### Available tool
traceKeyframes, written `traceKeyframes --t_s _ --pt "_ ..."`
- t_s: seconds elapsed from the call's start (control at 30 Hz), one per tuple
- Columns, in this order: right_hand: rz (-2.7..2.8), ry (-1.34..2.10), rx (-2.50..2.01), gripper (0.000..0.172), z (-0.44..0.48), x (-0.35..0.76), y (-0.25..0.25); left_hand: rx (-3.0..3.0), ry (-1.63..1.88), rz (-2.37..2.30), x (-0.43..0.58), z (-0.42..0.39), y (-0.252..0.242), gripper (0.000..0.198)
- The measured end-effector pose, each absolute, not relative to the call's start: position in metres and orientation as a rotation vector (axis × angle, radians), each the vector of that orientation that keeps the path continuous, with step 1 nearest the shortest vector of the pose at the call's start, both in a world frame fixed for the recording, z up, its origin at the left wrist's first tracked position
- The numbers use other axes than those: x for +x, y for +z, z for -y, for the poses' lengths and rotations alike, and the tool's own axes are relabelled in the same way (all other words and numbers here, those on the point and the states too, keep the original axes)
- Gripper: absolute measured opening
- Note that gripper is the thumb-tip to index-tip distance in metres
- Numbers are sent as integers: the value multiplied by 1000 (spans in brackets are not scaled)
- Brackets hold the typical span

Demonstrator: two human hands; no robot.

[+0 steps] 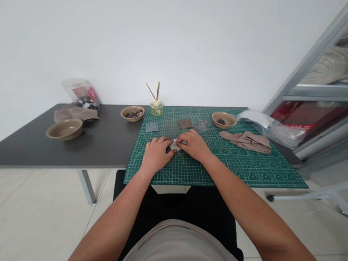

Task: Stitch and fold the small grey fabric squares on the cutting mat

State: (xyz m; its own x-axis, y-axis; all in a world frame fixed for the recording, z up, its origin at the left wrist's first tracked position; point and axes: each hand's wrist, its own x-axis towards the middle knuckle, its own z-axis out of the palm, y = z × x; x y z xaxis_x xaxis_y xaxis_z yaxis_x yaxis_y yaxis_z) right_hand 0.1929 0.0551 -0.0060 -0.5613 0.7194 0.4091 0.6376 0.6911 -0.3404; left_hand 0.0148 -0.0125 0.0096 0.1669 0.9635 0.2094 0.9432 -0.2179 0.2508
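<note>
On the green cutting mat point(222, 154), my two hands meet over a small white, thin-looking piece point(175, 145). My left hand point(158, 152) holds its left edge, thumb below and fingers above. The fingers of my right hand point(195, 145) pinch at its right side; a tiny dark bit may lie under them, too small to make out. Just beyond my hands lie a flat brown piece point(185, 124) and a clear greyish square point(203, 125). A pale grey-blue square point(152, 126) rests beyond my left hand.
A bowl point(127, 117) of brown chunks and a reed diffuser point(156, 108) stand behind. Right: another bowl point(231, 122) with dark bits, a crumpled brown cloth point(248, 141), a plastic bag point(267, 126). Left: a tan bowl point(65, 131), cloth point(78, 113) and a clear bag point(78, 88).
</note>
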Motion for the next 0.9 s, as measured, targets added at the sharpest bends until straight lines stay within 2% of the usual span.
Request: traceKeyframes --t_s 0.3,0.5,0.77,0.9 --pt "2287 84 -1217 12 -53 194 -7 2333 460 -1939 16 14 13 39" --pt "2422 175 -998 9 -52 192 -3 2324 446 -1942 16 13 14 38" --pt "2325 48 -1184 11 -53 194 -6 2348 466 -1935 15 13 11 38" --pt "2400 125 -1053 12 -55 192 -6 2353 462 -1938 16 13 12 38"
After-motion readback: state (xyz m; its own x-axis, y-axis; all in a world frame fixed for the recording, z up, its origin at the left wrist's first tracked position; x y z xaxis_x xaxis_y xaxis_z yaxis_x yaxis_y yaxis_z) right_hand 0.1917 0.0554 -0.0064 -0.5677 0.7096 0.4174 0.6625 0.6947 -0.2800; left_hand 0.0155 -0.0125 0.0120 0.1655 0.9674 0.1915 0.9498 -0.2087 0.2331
